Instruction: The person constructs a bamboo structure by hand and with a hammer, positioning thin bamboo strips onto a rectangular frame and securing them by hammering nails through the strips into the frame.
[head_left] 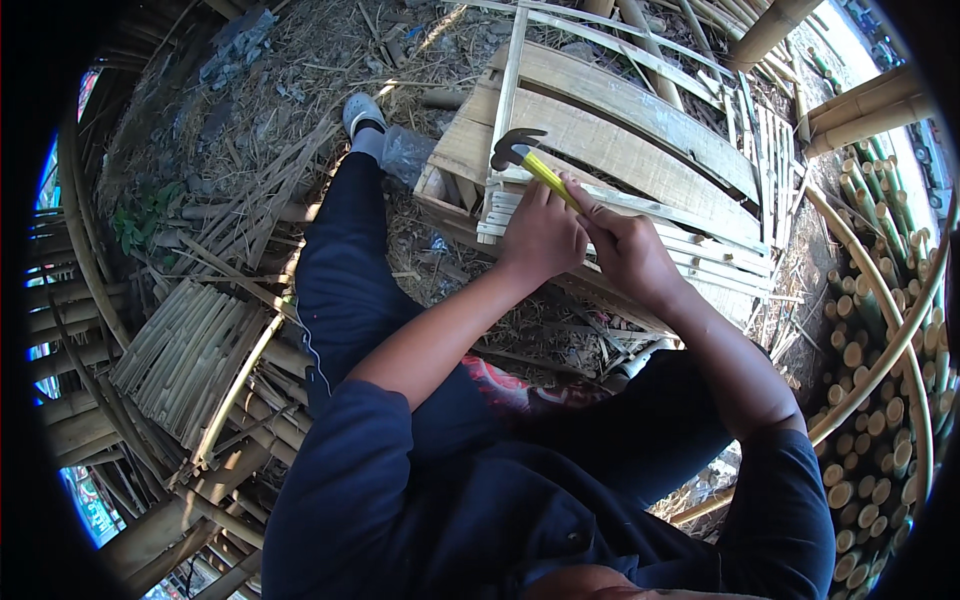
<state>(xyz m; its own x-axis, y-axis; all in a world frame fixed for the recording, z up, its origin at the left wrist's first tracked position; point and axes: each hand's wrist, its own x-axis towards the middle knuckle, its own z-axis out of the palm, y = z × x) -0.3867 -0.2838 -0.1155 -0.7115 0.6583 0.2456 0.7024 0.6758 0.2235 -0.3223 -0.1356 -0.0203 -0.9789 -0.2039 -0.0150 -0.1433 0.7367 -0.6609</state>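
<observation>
My right hand (637, 252) is wrapped round the yellow handle of a claw hammer (547, 174), whose dark head points up and to the left. Close beside it, my left hand (543, 238) is closed over the near edge of a row of pale bamboo slats (690, 247). What its fingers hold is hidden behind the hand and the hammer. The slats lie across a low wooden bench of planks (610, 125) in front of me. One upright strip (508, 90) crosses the slats' left ends.
A finished-looking slat panel (195, 350) leans on bamboo poles at my left. Cut bamboo poles (865, 430) are stacked at the right, behind a curved pole (905, 345). Straw and scraps cover the ground (270, 120). A clear plastic bag (405, 152) lies by my left shoe.
</observation>
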